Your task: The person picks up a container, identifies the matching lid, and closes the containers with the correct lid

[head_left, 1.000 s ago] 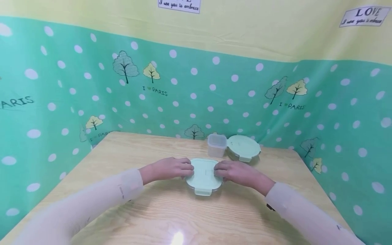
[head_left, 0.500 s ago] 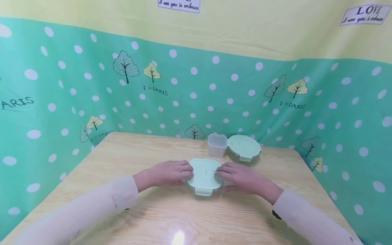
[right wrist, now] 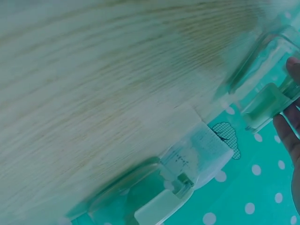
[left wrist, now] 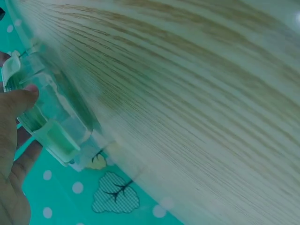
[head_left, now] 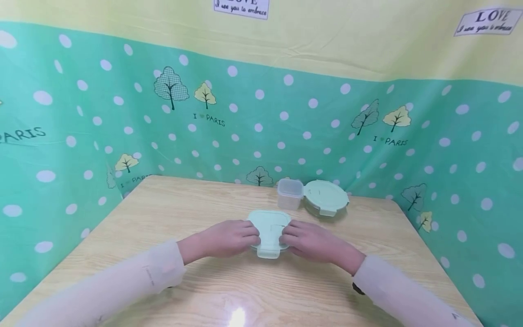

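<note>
A food container with a pale green lid (head_left: 268, 225) and clear walls (left wrist: 58, 105) sits mid-table, one green clasp (head_left: 268, 252) facing me. My left hand (head_left: 230, 237) grips its left side, curled fingers over the lid's edge. In the left wrist view the thumb (left wrist: 26, 99) lies against the clear wall. From the opposite side my right hand (head_left: 311, 240) holds the container, fingertips over the lid's right edge. Its thumb (right wrist: 293, 68) shows at the wall in the right wrist view, near a green side clasp (right wrist: 266, 107).
Behind the container stand a small translucent square tub (head_left: 289, 194) and a round clear container with a green lid (head_left: 326, 196), side by side near the back edge of the wooden table (head_left: 196, 195). A green dotted cloth (head_left: 229, 150) hangs behind and around the table.
The right thumb, apart from the container half a second ago, is now tucked in at its side. Both hands grip closer together, and the container has shifted slightly to the left.
</note>
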A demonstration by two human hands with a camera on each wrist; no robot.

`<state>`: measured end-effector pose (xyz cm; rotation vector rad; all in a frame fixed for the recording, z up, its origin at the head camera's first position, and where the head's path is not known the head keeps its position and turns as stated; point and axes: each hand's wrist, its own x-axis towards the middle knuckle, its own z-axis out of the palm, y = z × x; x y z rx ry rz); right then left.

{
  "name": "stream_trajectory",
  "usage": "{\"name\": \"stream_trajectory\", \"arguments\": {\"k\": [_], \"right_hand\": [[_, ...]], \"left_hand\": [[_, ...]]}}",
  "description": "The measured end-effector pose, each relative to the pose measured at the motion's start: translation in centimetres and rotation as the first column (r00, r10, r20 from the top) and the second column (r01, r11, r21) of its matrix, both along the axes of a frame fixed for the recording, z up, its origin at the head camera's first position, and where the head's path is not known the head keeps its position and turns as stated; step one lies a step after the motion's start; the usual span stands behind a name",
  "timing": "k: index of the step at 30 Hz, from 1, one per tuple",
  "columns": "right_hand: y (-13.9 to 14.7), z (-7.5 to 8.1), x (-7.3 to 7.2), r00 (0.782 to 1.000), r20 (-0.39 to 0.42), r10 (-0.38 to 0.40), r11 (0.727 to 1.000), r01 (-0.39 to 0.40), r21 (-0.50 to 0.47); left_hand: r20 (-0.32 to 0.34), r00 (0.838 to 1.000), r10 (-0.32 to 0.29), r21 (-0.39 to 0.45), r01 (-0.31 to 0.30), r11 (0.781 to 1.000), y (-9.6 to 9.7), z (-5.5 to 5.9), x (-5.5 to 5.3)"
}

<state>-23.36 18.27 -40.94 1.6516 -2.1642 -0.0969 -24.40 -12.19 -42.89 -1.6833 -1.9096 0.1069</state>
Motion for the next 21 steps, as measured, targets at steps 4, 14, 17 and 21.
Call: {"name": "stream_trajectory", "arguments": {"k": [4, 14, 17, 21], "right_hand": [[-0.9, 0.0, -0.6, 1.0, 0.013, -0.015, 1.0, 0.015, 0.018], [-3.7, -0.1, -2.6, 0.997, 0.022, -0.073, 0.996, 0.072, 0.055], [-4.5, -0.1, -3.3, 0.996, -0.006, -0.084, 0.995, 0.084, 0.058], [-5.7, 0.1, -4.0, 0.994, -0.006, -0.11, 0.991, 0.111, 0.08]], "left_hand": [[0.015, 1.0, 0.026, 0.001, -0.026, 1.0, -0.9, 0.0, -0.1], [0.101, 0.987, 0.128, -0.002, -0.128, 0.992, -3.4, 0.0, -1.4], [0.111, 0.983, 0.145, 0.018, -0.148, 0.989, -3.9, -0.1, -2.0], [0.118, 0.976, 0.182, 0.037, -0.188, 0.981, -4.5, -0.1, -2.7]]}}
